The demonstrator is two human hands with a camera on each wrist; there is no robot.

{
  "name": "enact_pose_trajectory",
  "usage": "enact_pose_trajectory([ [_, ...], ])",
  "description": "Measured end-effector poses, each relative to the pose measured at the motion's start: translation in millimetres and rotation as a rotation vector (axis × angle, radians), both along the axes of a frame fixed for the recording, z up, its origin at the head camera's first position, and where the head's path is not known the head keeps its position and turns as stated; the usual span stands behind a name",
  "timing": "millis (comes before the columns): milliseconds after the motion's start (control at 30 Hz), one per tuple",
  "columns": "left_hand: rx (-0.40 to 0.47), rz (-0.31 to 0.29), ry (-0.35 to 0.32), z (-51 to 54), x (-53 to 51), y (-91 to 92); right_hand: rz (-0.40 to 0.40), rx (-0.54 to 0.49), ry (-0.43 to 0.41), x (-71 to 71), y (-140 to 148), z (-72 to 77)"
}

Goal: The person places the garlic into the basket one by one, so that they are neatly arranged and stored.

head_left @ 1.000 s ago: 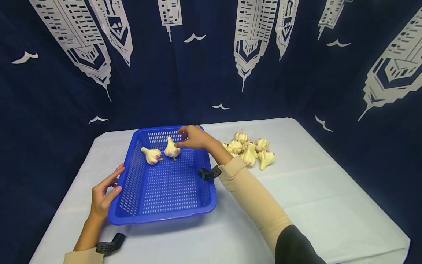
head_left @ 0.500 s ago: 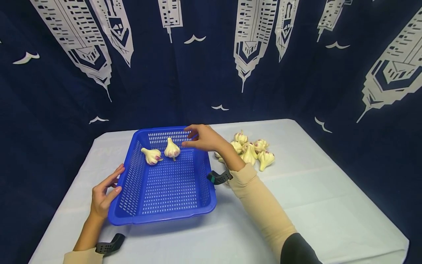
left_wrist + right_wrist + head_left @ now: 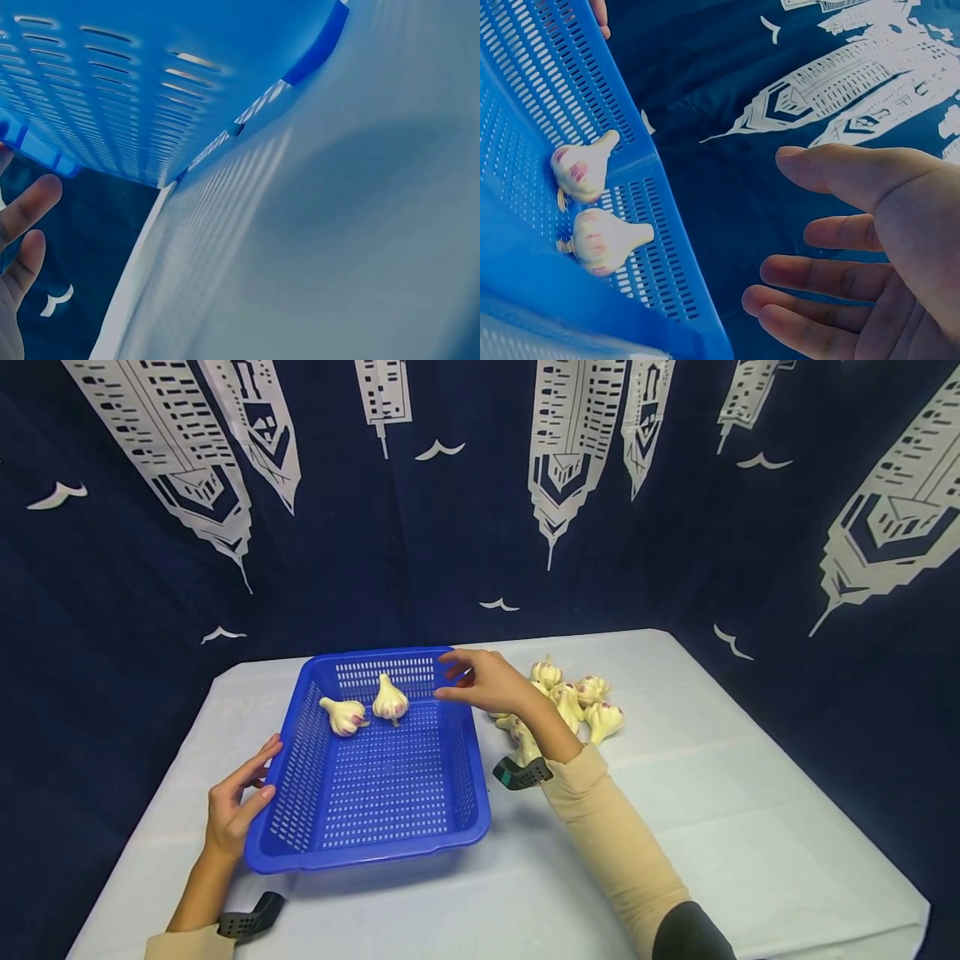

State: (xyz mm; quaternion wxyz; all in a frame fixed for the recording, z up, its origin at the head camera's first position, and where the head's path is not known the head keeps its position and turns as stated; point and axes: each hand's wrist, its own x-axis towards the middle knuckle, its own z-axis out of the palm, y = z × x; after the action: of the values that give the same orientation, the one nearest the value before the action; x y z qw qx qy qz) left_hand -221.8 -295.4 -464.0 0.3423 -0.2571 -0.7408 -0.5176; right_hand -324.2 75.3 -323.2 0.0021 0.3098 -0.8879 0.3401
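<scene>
The right hand (image 3: 483,681), grip loosely open and empty, was near the blue plastic basket (image 3: 386,793); the left hand (image 3: 232,808), unclenched, touched its side. Two garlic bulbs (image 3: 391,701) lay inside, other bulbs (image 3: 567,706) on the desk (image 3: 750,835); a snagged fingertip could have set the pair rolling.

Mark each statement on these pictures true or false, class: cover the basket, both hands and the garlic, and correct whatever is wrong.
1. The basket contains two bulbs. True.
2. The right hand grips a bulb. False: it holds nothing.
3. The left hand is at the basket's left side. True.
4. The pile lies inside the basket. False: it is on the table, right of the basket.
5. The bulbs show purple patches. True.
</scene>
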Motion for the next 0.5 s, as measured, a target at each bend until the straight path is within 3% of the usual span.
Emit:
enact_pose_trajectory([
  [500,0.010,-0.006,-0.004,0.8,0.6,0.8,-0.038,-0.068,-0.013,6.6,32,-17.2],
])
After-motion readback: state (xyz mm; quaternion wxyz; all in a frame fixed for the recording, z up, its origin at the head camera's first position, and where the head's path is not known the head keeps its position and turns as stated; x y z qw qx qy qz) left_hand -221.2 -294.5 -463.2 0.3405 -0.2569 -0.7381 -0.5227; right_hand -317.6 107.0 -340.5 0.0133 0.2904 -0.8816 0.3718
